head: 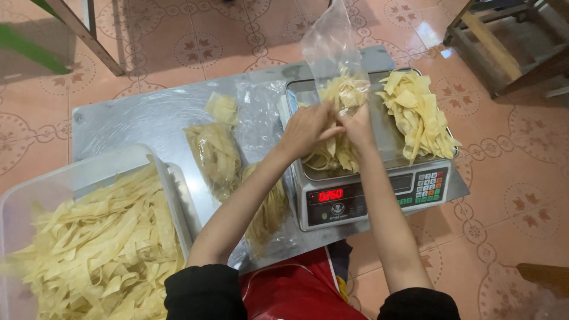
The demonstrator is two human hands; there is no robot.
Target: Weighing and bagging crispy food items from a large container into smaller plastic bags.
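My left hand [307, 128] and my right hand [357, 124] both grip a clear plastic bag [333, 47] that stands upright on the pan of a digital scale [361, 192]. Pale yellow flat noodle strips [341, 95] fill the lower part of the bag, and my fingers pinch it at the level of the noodles. A loose heap of the same noodles [418, 112] lies on the right side of the scale pan, just right of my right hand.
The scale sits on a low metal table [136, 118]. Two filled noodle bags [216, 155] and empty plastic bags [258, 112] lie left of the scale. A big clear tub [89, 172] of noodles stands at front left. Wooden furniture [504, 41] stands at far right.
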